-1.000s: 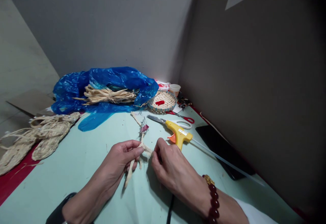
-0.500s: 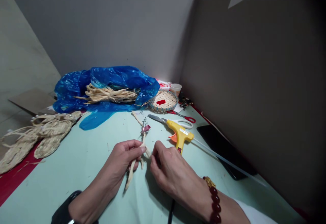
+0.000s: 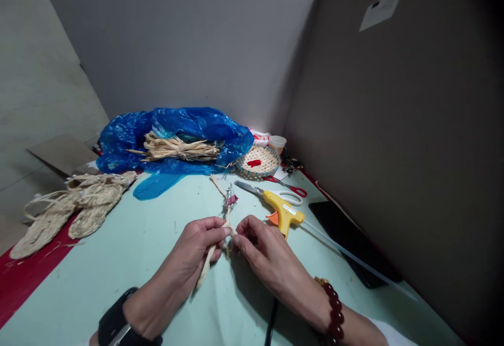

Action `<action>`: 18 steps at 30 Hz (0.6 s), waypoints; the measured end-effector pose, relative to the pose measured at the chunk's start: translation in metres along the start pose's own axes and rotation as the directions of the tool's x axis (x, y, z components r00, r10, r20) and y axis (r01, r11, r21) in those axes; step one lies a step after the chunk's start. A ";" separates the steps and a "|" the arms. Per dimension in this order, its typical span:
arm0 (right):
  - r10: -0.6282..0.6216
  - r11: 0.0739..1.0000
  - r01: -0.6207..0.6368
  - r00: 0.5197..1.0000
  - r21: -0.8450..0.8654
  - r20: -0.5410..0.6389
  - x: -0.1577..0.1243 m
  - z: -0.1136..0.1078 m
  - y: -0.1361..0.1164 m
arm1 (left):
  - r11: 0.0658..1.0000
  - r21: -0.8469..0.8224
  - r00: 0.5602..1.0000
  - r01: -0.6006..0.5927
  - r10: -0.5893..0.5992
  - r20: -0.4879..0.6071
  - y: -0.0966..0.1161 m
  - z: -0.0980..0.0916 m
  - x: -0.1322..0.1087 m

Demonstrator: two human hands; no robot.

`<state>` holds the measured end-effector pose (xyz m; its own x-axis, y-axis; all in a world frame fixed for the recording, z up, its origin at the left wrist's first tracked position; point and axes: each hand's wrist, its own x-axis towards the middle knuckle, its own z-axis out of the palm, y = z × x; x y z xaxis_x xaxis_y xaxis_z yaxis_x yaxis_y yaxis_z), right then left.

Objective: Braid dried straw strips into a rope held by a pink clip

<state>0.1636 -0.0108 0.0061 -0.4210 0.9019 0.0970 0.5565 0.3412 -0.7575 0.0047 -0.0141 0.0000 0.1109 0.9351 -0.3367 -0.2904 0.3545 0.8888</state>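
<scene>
Near the middle of the table my left hand (image 3: 197,243) is closed, pinching pale dried-husk strands (image 3: 205,271) between thumb and index finger. One strand hangs below its fingers toward me. My right hand (image 3: 270,246) is closed on another strand of the same husk, close beside the left fingertips. Beyond the hands, a pinkish-red binder clip (image 3: 231,200) with wire handles sits on the husk length, and more husk (image 3: 218,185) runs out past it. Fingers hide much of where the strands meet.
A yellow glue gun (image 3: 282,210) lies beyond my right hand, near white-handled scissors (image 3: 291,197) and red scissors (image 3: 297,190). Behind are a woven basket (image 3: 271,161) and a blue bag (image 3: 118,141) with a husk bundle (image 3: 177,148). Woven sandals (image 3: 90,204) lie left, a black tablet-like slab (image 3: 346,241) right.
My right hand has come in to the left hand, its thumb and finger now pinching a strand there. The left hand keeps its hold. The whole view has shifted slightly.
</scene>
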 end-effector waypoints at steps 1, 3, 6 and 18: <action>-0.001 1.000 0.001 1.000 -0.003 -0.008 0.000 0.001 -0.001 | 1.000 0.004 1.000 0.001 -0.001 0.000 0.000 0.000 0.000; -0.008 1.000 0.008 1.000 -0.029 -0.023 -0.001 0.002 -0.003 | 1.000 0.020 1.000 0.001 -0.001 -0.005 0.000 0.002 -0.001; -0.073 0.988 0.063 0.995 -0.141 -0.066 -0.002 0.006 -0.005 | 0.999 0.051 1.000 -0.008 0.009 -0.016 -0.002 0.005 -0.002; -0.584 0.555 0.411 0.812 -0.724 0.013 -0.010 0.021 -0.002 | 0.998 0.052 0.999 -0.035 0.036 -0.009 -0.006 0.007 -0.003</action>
<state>0.1515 -0.0263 -0.0069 -0.6759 0.5292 0.5129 0.6542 0.7513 0.0868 0.0122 -0.0186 -0.0022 0.0915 0.9471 -0.3078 -0.2446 0.3210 0.9150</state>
